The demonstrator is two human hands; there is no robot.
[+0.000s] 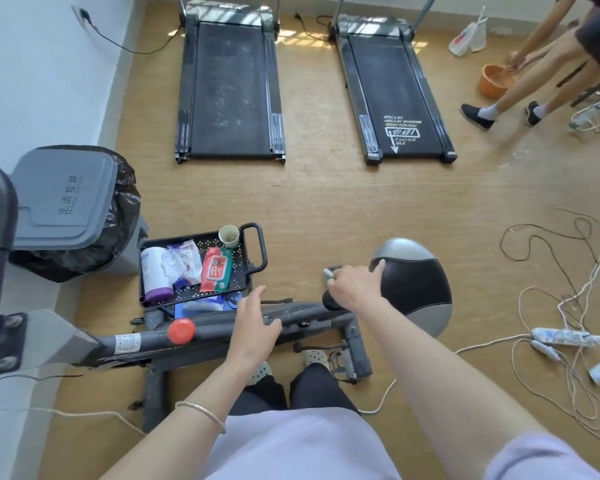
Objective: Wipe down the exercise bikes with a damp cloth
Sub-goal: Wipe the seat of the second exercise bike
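An exercise bike stands right below me, its dark grey frame (208,332) running left to right with a red knob (181,330) on it. Its black and grey saddle (420,282) is at the right. My right hand (354,284) rests against the saddle's front left edge, fingers curled round a small pale cloth or wipe (328,273) that peeks out at the fingertips. My left hand (253,323) hovers over the frame with straight, spread fingers and holds nothing.
A black tray (253,252) with a wet-wipe pack (215,270), a white bottle (155,271) and a cup (228,235) stands behind the bike. A grey bin (63,199) is at the left. Two treadmills (229,88) lie ahead. Cables (568,327) sprawl at the right. Another person bends over an orange basin (492,79).
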